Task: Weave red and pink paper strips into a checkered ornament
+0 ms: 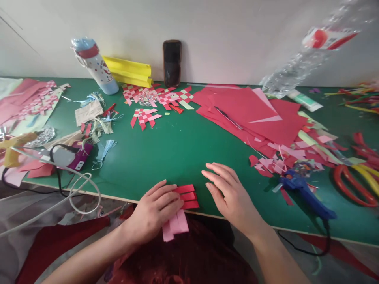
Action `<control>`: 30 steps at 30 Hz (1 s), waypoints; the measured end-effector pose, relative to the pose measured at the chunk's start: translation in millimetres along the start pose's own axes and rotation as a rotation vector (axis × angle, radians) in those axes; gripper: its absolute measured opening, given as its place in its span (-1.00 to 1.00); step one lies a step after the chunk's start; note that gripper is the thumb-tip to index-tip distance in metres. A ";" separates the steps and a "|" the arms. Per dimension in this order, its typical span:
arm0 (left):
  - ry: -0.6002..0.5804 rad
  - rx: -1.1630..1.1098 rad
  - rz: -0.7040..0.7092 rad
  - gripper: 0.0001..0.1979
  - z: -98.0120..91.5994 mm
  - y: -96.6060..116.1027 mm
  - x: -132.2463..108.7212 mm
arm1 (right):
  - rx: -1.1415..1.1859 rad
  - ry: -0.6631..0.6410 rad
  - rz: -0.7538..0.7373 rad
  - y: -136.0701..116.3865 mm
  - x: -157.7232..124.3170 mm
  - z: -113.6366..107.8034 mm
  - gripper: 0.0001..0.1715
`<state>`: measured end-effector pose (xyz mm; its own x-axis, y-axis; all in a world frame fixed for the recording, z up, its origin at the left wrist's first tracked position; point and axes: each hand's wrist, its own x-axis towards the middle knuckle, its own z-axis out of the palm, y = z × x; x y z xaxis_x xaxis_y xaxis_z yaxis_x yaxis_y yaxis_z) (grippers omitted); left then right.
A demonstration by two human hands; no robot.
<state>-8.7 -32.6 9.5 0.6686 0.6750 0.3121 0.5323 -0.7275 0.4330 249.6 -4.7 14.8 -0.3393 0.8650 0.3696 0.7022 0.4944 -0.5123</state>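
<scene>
My left hand (155, 209) lies flat, fingers stretched out, pressing down on a small woven piece of red and pink paper strips (182, 207) at the near edge of the green table (177, 150). The red strips stick out to the right of my fingers and the pink strips hang over the table edge. My right hand (227, 193) hovers just right of the strips, fingers spread and empty, palm facing down over the green surface.
A blue hot-glue gun (304, 191) lies to the right beside paper scraps (275, 163). Red paper sheets (251, 110) are stacked at back right. Finished woven pieces (145, 117), a water bottle (94, 65), a phone (172, 63), yellow paper (130, 71) and tassels (100, 126) sit behind.
</scene>
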 end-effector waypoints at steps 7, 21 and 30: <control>0.149 -0.847 -0.747 -0.63 -22.7 -9.1 58.0 | 0.616 -0.142 0.302 18.4 36.3 -31.4 -0.53; 0.355 -1.339 -0.891 -0.73 -9.8 -45.9 148.1 | 0.997 -0.059 0.573 33.8 105.3 2.3 -0.63; 0.308 -1.479 -0.947 -0.70 -0.3 -53.0 145.5 | 0.969 -0.056 0.622 39.8 95.6 8.3 -0.66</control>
<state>60.2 104.2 32.2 0.2366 0.8791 -0.4137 -0.3405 0.4738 0.8121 239.9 98.4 23.3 -0.1475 0.9728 -0.1788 -0.0092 -0.1821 -0.9832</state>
